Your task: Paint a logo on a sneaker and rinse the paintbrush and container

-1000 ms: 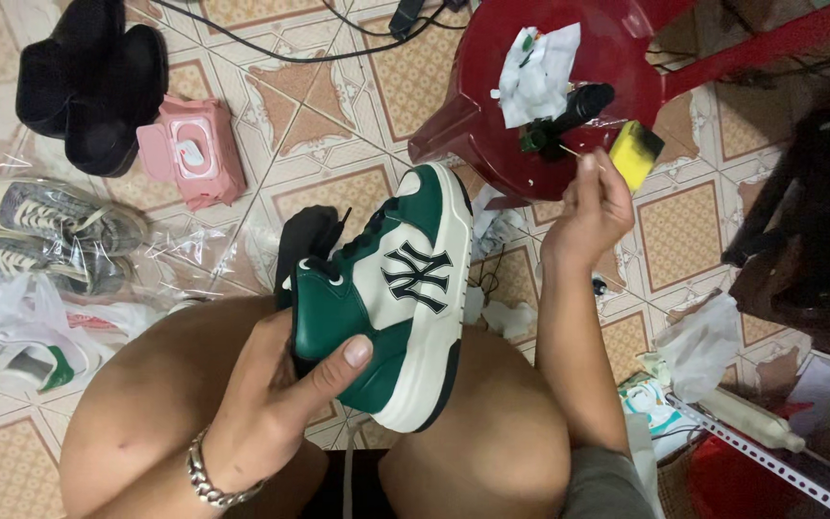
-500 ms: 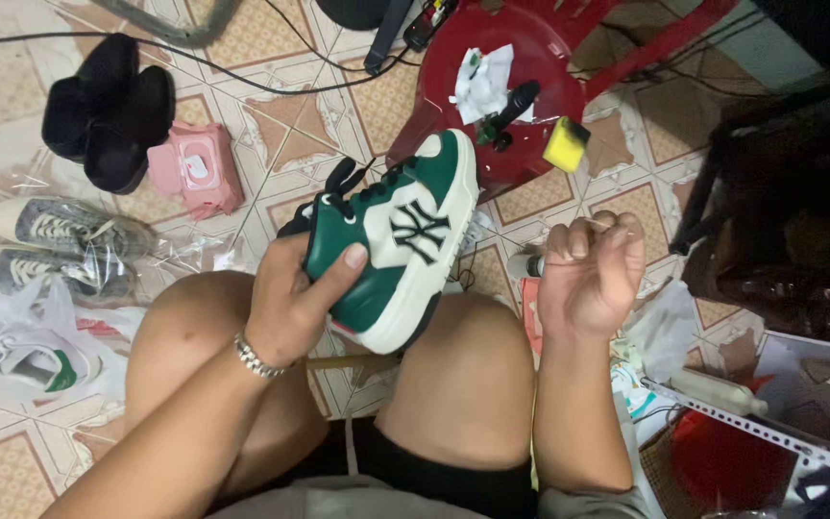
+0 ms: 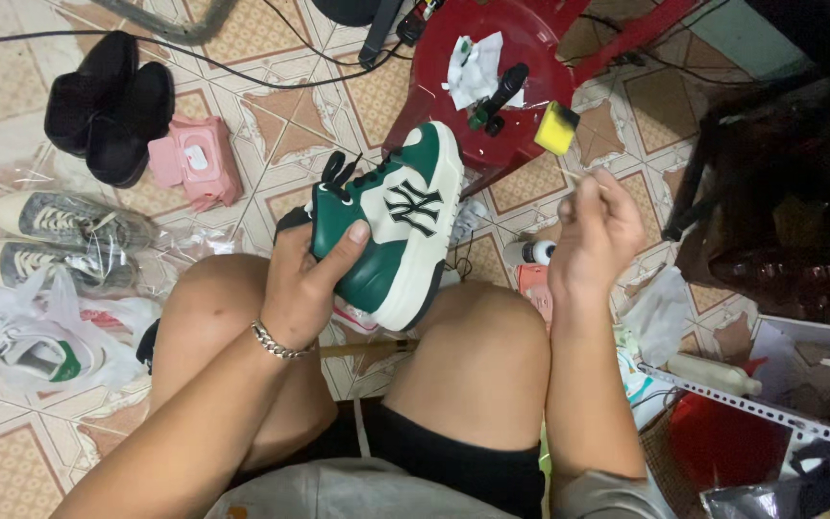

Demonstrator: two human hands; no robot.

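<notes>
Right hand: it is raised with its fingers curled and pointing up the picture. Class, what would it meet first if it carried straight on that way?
Probably the yellow sponge at the red plastic stool's edge, just beyond the right hand; depth is uncertain.

Held: our left hand (image 3: 305, 288) grips the green-and-white leather sneaker (image 3: 396, 226) above our knees.
Ahead: the red plastic stool (image 3: 530, 58), our right hand (image 3: 596, 231) before it.
Left: we see the pink wipes pack (image 3: 194, 161) beside the black shoes (image 3: 108, 101).
</notes>
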